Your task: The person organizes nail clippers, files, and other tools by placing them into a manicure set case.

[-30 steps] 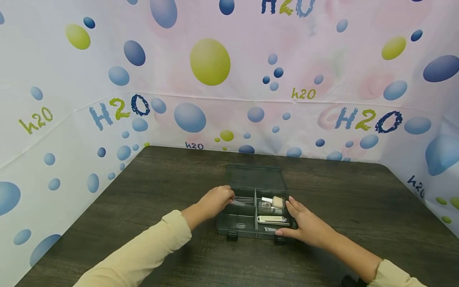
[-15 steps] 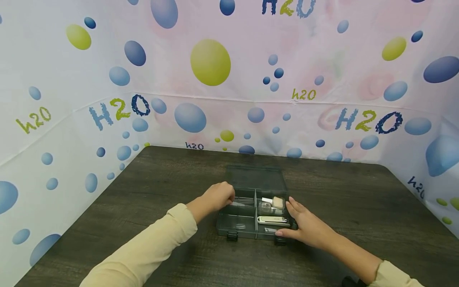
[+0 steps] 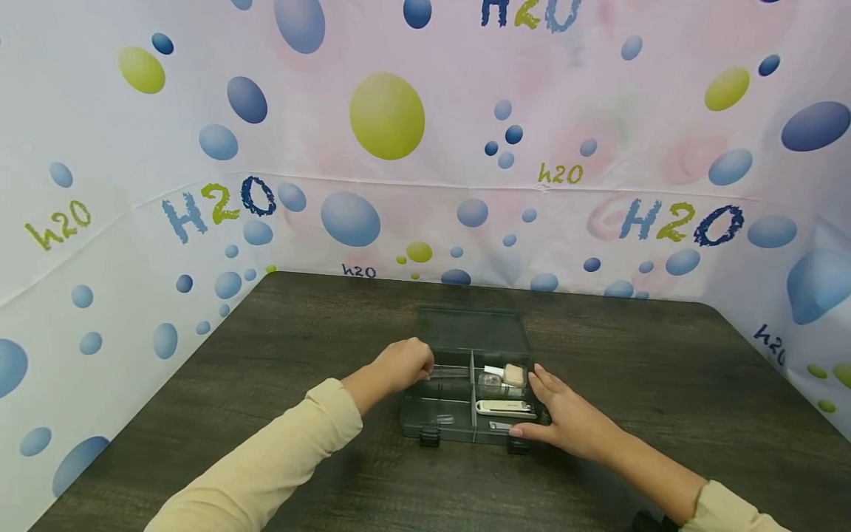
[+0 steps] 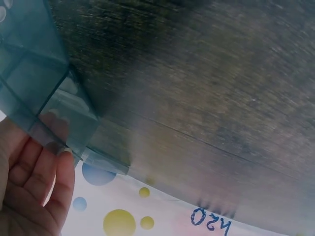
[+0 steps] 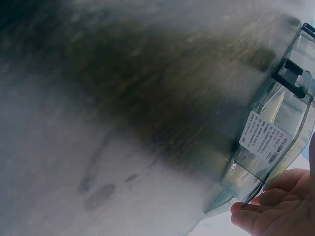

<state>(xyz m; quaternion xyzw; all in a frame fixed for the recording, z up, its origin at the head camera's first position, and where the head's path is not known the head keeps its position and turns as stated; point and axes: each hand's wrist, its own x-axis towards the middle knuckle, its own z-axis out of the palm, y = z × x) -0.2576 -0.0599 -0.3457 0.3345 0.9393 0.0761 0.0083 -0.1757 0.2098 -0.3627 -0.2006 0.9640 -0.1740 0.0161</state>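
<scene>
Blurred and hard to read in both wrist views. Smoky clear divided box (image 3: 468, 403) at mid surface (image 3: 665, 384), lid lying open behind. Left hand (image 3: 399, 366) curled at the left wall, grip on a thin pale item too small to name. Right hand (image 3: 565, 421) flat against the right wall, fingers relaxed, gripping nothing. White nail clipper (image 3: 505, 406) in a right compartment.

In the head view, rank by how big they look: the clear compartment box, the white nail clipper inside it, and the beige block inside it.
1. Compartment box, largest by far.
2. White nail clipper, long and slim.
3. Beige block, smallest; it sits slightly farther from the camera, but the gap is clear.
</scene>
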